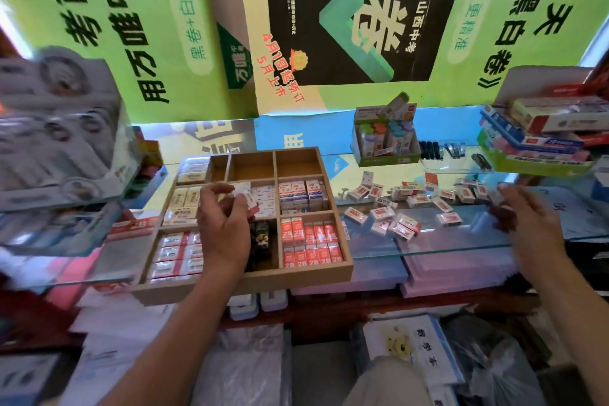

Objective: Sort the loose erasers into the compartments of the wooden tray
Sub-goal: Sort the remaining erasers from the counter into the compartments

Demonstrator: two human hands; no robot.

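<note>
Left hand [227, 224] pinches an eraser [243, 192] over the wooden tray [296, 277]; right hand [524, 224] grip released

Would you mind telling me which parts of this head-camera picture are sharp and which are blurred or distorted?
Head view: the wooden tray and the loose erasers on the glass are fairly sharp; the left hand, pinching an eraser, is slightly soft; the right hand smears at its fingertips; the boxes at the left edge are heavily blurred; wide-angle distortion bends the posters outward.
</note>
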